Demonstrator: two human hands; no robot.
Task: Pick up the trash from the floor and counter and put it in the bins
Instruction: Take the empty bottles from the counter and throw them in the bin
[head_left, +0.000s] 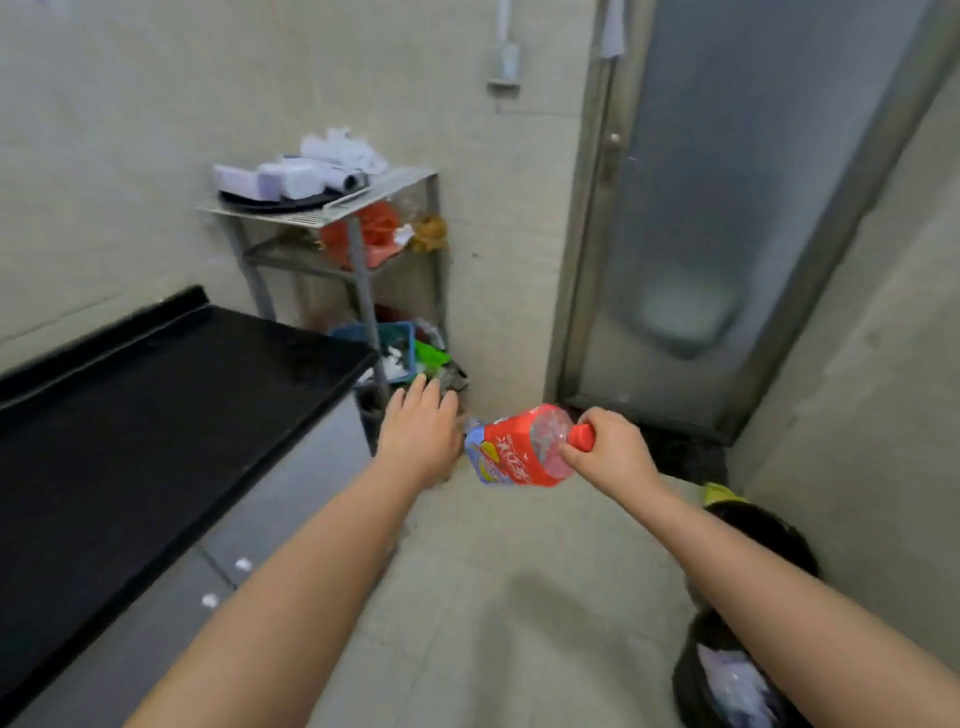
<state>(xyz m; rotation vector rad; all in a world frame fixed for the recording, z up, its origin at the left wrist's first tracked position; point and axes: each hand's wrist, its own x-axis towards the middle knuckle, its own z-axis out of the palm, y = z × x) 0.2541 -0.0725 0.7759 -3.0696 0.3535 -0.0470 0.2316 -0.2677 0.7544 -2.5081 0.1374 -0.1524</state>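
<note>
My right hand (610, 451) grips the red cap end of a clear plastic bottle (524, 447) with a red label, held sideways above the floor. My left hand (422, 432) reaches forward with fingers spread and holds nothing, close to a pile of mixed trash (431, 364) at the foot of a metal rack. Two dark bins stand at the lower right, partly hidden by my right arm: one (774, 535) behind it, and one (727, 675) with white paper inside.
A black counter (156, 405) with grey cabinet fronts runs along the left. The metal rack (358, 249) in the corner carries rolls, boxes and orange items. A frosted door (727, 208) stands at the right. Two white scraps (226, 582) sit by the cabinet front.
</note>
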